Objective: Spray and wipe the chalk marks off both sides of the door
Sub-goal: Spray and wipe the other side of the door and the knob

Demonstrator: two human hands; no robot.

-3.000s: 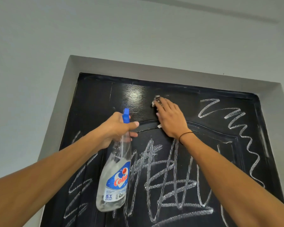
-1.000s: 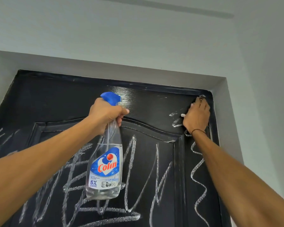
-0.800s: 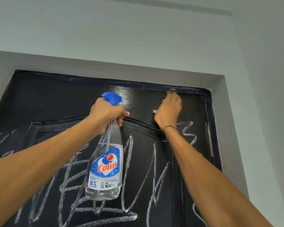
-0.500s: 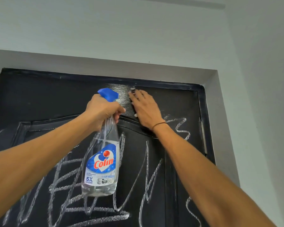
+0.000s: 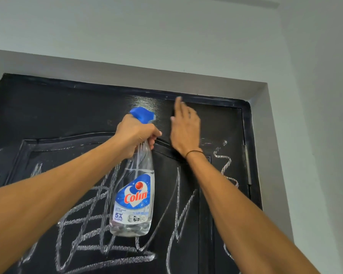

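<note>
Black panelled door [image 5: 48,115], white chalk scribbles [image 5: 99,210] low on it. Left hand [image 5: 136,133] grips clear blue-triggered spray bottle [image 5: 134,194]; right hand [image 5: 184,129] flat, fingers straight, cloth unseen. Wipe downward, overlapping strokes, firm pressure.

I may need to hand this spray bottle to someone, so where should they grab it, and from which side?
Grip the clear body of the spray bottle around the label, coming from below or its right. The left hand already wraps the narrow neck under the blue trigger head, so only the wide body hangs free, nearly upright in front of the door.
</note>
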